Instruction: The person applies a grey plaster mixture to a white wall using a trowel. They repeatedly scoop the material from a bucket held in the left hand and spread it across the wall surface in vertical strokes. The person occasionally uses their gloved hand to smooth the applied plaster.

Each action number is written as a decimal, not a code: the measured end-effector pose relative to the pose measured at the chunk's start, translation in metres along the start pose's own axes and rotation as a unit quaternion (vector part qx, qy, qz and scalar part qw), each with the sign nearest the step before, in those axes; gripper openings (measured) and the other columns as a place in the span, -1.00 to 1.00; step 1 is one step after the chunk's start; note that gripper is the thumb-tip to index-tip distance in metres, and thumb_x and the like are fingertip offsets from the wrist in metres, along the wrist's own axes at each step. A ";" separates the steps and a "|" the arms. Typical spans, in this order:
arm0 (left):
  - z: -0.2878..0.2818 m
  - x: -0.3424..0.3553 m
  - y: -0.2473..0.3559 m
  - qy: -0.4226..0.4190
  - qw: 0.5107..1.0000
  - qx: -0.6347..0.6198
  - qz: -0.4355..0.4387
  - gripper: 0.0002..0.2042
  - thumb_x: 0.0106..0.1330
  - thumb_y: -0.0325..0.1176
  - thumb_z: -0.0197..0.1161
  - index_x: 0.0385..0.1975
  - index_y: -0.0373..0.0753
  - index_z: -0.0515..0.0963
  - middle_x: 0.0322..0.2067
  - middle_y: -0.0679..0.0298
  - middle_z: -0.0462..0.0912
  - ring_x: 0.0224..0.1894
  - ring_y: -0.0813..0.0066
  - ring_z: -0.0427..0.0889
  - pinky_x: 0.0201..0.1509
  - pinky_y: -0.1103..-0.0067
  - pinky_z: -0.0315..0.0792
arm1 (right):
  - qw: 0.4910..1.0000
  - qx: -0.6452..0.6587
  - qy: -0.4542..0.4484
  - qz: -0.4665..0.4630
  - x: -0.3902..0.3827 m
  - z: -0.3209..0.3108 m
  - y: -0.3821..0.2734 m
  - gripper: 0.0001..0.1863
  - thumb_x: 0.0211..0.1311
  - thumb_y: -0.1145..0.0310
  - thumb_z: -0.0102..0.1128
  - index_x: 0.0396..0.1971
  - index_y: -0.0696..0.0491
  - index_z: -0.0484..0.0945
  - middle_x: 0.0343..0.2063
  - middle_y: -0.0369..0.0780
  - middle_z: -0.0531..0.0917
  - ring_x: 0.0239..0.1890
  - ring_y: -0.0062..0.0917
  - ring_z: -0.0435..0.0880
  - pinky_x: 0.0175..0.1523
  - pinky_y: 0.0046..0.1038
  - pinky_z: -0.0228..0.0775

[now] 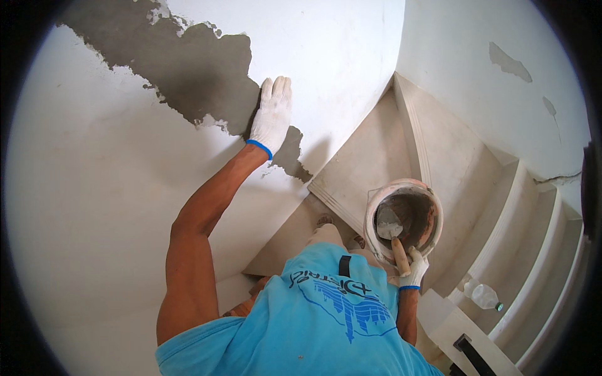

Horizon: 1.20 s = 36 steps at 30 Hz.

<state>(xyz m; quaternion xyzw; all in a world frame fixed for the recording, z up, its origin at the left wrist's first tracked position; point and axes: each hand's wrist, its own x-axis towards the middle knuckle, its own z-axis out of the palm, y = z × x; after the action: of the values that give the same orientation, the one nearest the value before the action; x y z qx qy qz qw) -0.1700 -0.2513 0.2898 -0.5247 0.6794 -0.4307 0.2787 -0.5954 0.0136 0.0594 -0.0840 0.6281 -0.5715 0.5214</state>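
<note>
My left hand [272, 116], in a white knit glove with a blue cuff, lies flat against the white wall [119, 175] with its fingers stretched out. It rests on the edge of a long, ragged grey plaster patch [210, 72]. At the lower right, my right hand [414, 271], gloved alike, is closed at the near rim of a mortar-smeared bucket [438, 216], its fingers partly hidden. A wooden-handled trowel [400, 255] leans in the bucket, its handle over the rim beside my right hand. Some grey mortar [390, 219] shows inside.
Winding stairs [464, 163] lie below and to the right, with ridged step edges. A clear plastic bottle [481, 294] with a green cap lies on a step. A black rail [473, 356] is at the lower right. The right wall has peeled spots [509, 62].
</note>
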 end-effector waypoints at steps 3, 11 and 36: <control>0.000 -0.021 0.011 -0.032 0.998 0.007 0.048 -0.42 0.45 -0.23 0.03 0.42 -0.41 0.37 0.52 -0.03 0.24 0.58 -0.06 0.10 0.64 -0.08 -0.20 | 0.999 0.015 -0.009 0.031 -0.008 0.004 -0.011 -0.64 0.24 0.57 0.18 0.06 0.26 0.56 -0.16 -0.13 0.72 -0.25 -0.40 0.76 -0.15 -0.36 0.68; 0.004 -0.071 0.042 -0.092 0.987 -0.102 0.088 -0.45 0.47 -0.25 0.03 0.43 -0.34 0.37 0.47 -0.06 0.29 0.55 -0.06 0.13 0.61 -0.13 -0.15 | 0.999 -0.007 -0.010 0.029 -0.013 0.010 -0.019 -0.67 0.25 0.53 0.18 0.01 0.25 0.58 -0.19 -0.17 0.71 -0.24 -0.41 0.73 -0.11 -0.35 0.66; 0.053 -0.188 0.115 -0.196 0.878 -0.351 0.258 -0.60 0.34 -0.17 0.24 0.07 -0.25 0.64 0.17 0.00 0.55 0.40 -0.01 0.35 0.49 -0.04 0.14 | 1.000 -0.008 0.007 0.010 0.002 0.003 -0.004 -0.73 0.22 0.53 0.25 -0.08 0.26 0.63 -0.22 -0.19 0.73 -0.28 -0.47 0.72 -0.15 -0.39 0.61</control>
<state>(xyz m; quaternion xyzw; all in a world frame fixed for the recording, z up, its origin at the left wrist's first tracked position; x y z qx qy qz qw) -0.1249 -0.0787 0.1494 -0.4680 0.8289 0.0351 0.3045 -0.5964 0.0085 0.0621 -0.0782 0.6372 -0.5615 0.5221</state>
